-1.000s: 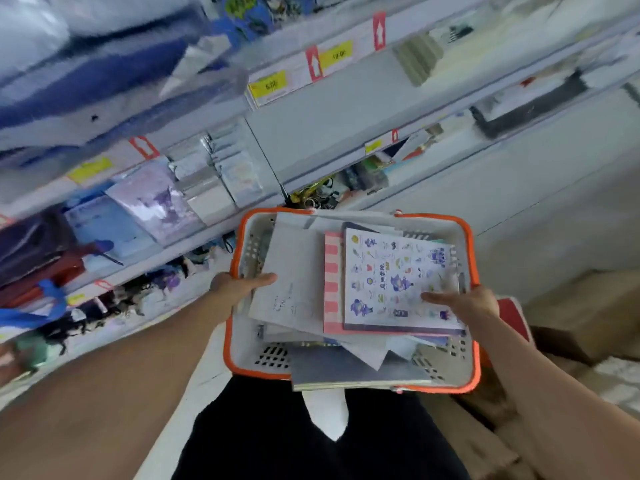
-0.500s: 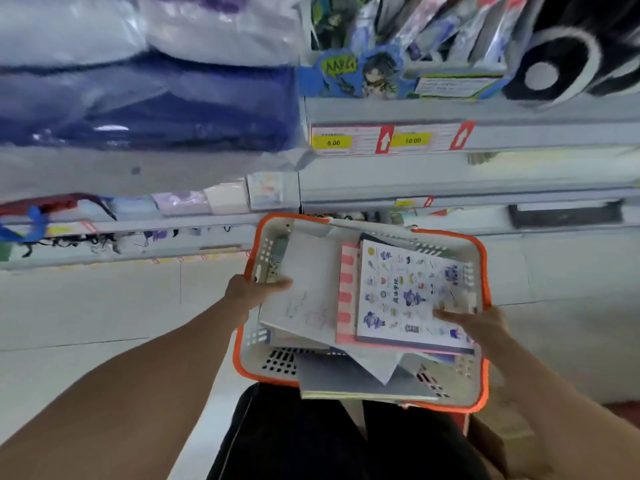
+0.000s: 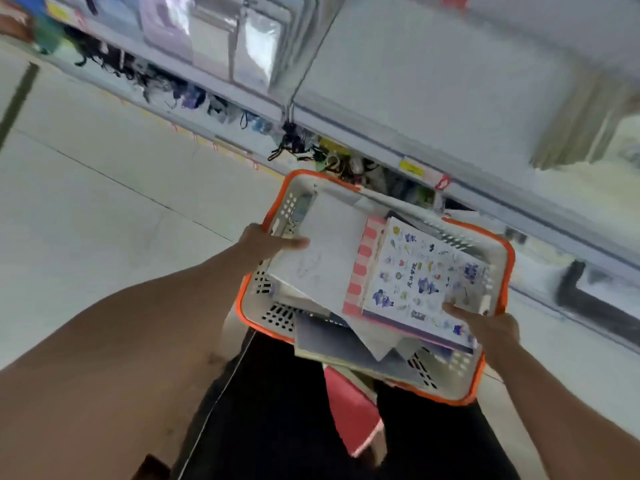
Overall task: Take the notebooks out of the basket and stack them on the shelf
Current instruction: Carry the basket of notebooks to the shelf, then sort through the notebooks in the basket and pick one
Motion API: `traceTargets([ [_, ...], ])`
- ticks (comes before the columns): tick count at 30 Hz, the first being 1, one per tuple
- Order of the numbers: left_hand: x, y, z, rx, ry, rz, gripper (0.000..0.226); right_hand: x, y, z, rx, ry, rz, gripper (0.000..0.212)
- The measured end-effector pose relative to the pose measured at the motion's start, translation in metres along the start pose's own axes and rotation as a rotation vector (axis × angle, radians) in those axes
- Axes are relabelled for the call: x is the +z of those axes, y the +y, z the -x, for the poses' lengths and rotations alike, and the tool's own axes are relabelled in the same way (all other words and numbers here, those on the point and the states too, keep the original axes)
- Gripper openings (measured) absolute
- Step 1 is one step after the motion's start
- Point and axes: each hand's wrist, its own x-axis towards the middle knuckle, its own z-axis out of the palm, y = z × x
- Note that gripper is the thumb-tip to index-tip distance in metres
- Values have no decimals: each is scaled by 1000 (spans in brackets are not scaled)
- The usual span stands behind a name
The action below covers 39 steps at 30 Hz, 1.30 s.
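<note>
My left hand (image 3: 263, 241) grips the basket (image 3: 498, 258) rim, thumb on a white notebook (image 3: 332, 247) | my right hand (image 3: 491, 327) pinches the sticker-covered notebook (image 3: 422, 278) | notebooks piled inside the orange-rimmed basket | shelf (image 3: 433, 81) just beyond

Basket (image 3: 506, 258) crammed with overlapping notebooks (image 3: 420, 278); shelf (image 3: 433, 81) above open at middle, packets (image 3: 221, 39) crowd left.
</note>
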Motion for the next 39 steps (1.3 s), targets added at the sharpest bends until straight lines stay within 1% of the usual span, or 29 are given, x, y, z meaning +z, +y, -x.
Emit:
traceTargets([
  [2,35,-12,-3,-17,8,28,111,-4,19,-28,-6,2,33,76],
  [4,67,-20,-8,-31,-10,54,94,-4,34,-55,3,5,53,81],
  [5,82,-23,-13,-35,-24,63,86,-1,43,-69,17,6,58,88],
  [7,113,-32,-35,-27,-51,61,78,10,61,-99,57,11,70,102],
  [9,142,-44,-60,-2,-84,34,76,23,75,-125,86,16,58,103],
  [12,175,-60,-99,3,-101,13,91,46,92,-164,135,8,56,111],
  [15,196,-72,-132,1,-111,5,89,69,96,-187,144,-4,37,110],
  [17,204,-78,-155,-3,-105,13,93,86,94,-202,139,-12,24,107],
  [20,206,-88,-185,-24,-90,4,96,115,94,-219,121,-53,18,90],
  [23,197,-95,-207,-31,-31,-1,101,148,95,-227,147,-97,-22,92],
  [25,188,-95,-219,2,6,6,93,164,95,-226,134,-95,-88,92],
  [27,178,-90,-227,43,28,10,85,177,94,-228,152,-97,-108,98],
  [28,173,-88,-231,68,38,10,87,181,94,-229,149,-106,-99,103],
  [30,161,-79,-229,129,75,-25,99,182,89,-226,137,-172,-97,114],
  [32,154,-71,-214,187,189,-143,110,174,70,-208,170,-138,-11,129],
  [33,154,-68,-202,223,278,-160,108,168,60,-199,151,-84,83,131],
  [34,156,-64,-185,275,358,-126,97,162,49,-188,68,-8,198,129],
  [35,159,-58,-166,347,396,-53,81,157,39,-179,-94,41,307,127],
  [36,162,-52,-148,411,362,28,63,154,28,-173,-322,26,375,125],
  [37,167,-47,-133,435,263,82,47,153,17,-168,-535,-62,435,122],
  [38,173,-45,-122,430,126,86,37,155,7,-162,-698,-184,504,118],
  [39,182,-44,-115,422,-9,44,33,159,0,-161,-815,-286,585,118],
])
